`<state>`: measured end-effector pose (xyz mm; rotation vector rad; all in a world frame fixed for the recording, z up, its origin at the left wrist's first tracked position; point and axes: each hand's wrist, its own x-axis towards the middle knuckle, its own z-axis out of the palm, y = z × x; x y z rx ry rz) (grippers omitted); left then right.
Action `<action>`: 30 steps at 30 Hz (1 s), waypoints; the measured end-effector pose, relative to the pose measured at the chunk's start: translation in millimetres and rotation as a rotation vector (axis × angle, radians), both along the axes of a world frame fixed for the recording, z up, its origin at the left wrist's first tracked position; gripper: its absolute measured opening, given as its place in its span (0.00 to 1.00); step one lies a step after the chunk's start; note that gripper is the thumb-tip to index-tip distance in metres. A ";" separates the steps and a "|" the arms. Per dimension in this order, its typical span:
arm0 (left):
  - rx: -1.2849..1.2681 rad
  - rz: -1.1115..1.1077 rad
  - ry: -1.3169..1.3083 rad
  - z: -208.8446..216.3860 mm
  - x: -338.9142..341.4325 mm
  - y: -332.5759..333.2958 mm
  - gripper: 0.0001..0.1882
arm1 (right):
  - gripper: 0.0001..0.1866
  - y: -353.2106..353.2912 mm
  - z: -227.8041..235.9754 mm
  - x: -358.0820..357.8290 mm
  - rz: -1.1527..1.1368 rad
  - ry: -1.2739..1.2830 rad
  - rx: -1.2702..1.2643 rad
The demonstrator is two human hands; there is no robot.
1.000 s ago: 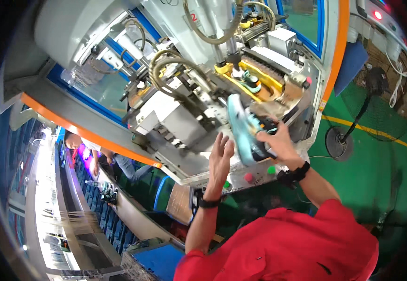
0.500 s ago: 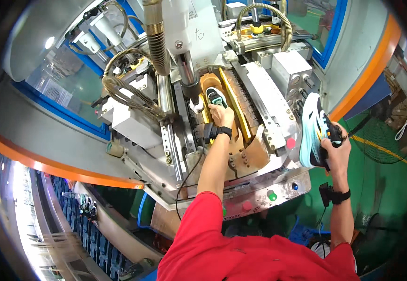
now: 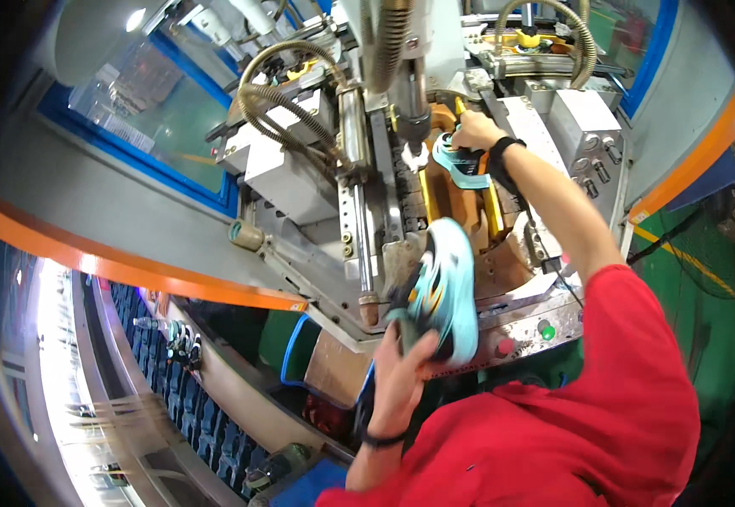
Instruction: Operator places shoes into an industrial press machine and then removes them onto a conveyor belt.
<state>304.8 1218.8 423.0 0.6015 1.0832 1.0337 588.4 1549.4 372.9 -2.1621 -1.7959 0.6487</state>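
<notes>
My left hand [image 3: 397,380] is closed round the collar of a sneaker [image 3: 452,291] with a pale aqua midsole and a black upper with orange marks. It is held tilted over the machine's near edge, the toe pointing away. Farther off, my right hand [image 3: 479,133] grips the black upper of a second aqua and black sneaker [image 3: 460,162] in the machine's bay, between two yellow-edged side pads. My fingers hide part of that upper. Just left of it, a metal press rod [image 3: 411,106] with a white tip [image 3: 415,159] points down.
Corrugated hoses [image 3: 253,93] and a steel cylinder [image 3: 355,135] stand left of the bay; a white valve box [image 3: 583,127] stands right. Push buttons [image 3: 546,329] line the front panel. An orange-edged housing curves round both sides. Several shoes [image 3: 183,345] sit by a conveyor at lower left.
My left hand has drawn back from the bay and now holds a sneaker near me. My right hand has swung from the far right into the bay with a sneaker. The view has shifted.
</notes>
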 end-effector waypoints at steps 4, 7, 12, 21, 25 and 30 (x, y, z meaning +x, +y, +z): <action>-0.001 0.345 0.163 27.7 -43.8 -83.1 0.26 | 0.18 6.4 -80.9 -55.9 -0.181 -0.092 0.222; -0.004 0.631 0.211 25.0 -54.1 -136.6 0.24 | 0.21 5.9 -98.5 -64.7 -0.201 -0.120 0.205; -0.142 1.010 0.271 -7.9 -40.1 -209.8 0.21 | 0.18 -97.6 -48.0 -71.1 0.264 -0.023 0.590; -0.117 1.093 -0.038 -42.9 13.6 -294.1 0.19 | 0.04 -339.5 -199.8 -167.3 0.961 0.140 0.351; -0.167 1.266 -0.106 -48.7 29.5 -337.8 0.17 | 0.05 -324.1 -265.1 -159.3 1.088 0.286 0.394; -0.167 1.585 -0.182 -85.7 32.9 -414.7 0.18 | 0.04 -325.0 -229.3 -181.5 1.087 0.348 0.523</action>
